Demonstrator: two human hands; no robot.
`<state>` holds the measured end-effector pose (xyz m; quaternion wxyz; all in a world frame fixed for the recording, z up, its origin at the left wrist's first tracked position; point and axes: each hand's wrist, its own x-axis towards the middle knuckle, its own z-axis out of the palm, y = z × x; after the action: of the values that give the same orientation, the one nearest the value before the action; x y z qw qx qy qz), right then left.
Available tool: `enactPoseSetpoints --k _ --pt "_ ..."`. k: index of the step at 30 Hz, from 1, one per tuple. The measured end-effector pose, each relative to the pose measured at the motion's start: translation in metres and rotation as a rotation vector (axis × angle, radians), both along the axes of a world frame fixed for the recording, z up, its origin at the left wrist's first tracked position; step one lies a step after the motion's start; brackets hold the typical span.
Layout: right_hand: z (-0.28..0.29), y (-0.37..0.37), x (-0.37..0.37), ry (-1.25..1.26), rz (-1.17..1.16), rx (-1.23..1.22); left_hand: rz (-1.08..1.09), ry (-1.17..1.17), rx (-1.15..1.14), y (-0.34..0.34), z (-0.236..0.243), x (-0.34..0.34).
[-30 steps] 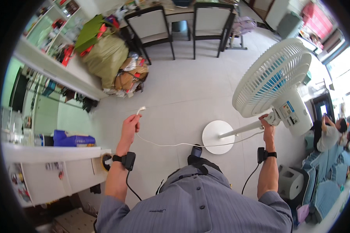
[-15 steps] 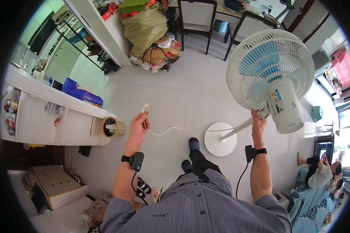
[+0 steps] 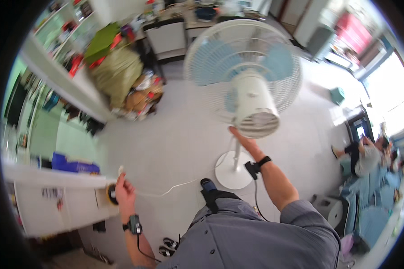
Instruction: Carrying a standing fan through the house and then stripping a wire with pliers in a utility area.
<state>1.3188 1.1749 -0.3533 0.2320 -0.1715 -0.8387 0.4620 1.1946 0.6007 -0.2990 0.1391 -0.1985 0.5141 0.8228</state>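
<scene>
A white standing fan (image 3: 252, 92) with pale blue blades is in front of me, on a pole and a round white base (image 3: 231, 175). My right hand (image 3: 248, 144) is closed on the fan's neck just beneath the motor housing, which hides part of the fingers. Its head faces away from me. At the left, my left hand (image 3: 126, 193) is closed on the cord's white plug (image 3: 121, 169), which sticks up past the fingertips. From there the thin white cord (image 3: 166, 192) droops and runs across to the fan.
A white counter (image 3: 72, 201) with a blue bag (image 3: 75, 163) lies left, beside a waste bin (image 3: 112, 193). Cardboard and sacks (image 3: 141, 96) are piled at the far left near a chair (image 3: 166, 40). At the right, a person (image 3: 368, 157) sits near blue chairs. Shoes (image 3: 168, 245) lie by my feet.
My view has turned right. The fan's head now stands nearer the middle, more upright, with its base still on the floor. The left hand has moved lower and left, toward the counter, still holding the plug.
</scene>
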Motion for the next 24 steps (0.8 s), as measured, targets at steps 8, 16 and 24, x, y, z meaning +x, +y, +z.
enactPoseSetpoints --k 8,16,24 --pt "0.051 -0.004 -0.002 0.115 0.008 -0.188 -0.203 0.006 -0.205 0.029 0.006 0.007" --pt "0.055 0.014 0.058 0.074 -0.053 -0.297 -0.358 0.066 -0.204 0.067 -0.006 0.021" --pt "0.049 0.031 0.14 0.116 -0.204 -0.328 -0.37 0.037 -0.13 0.081 -0.028 0.05"
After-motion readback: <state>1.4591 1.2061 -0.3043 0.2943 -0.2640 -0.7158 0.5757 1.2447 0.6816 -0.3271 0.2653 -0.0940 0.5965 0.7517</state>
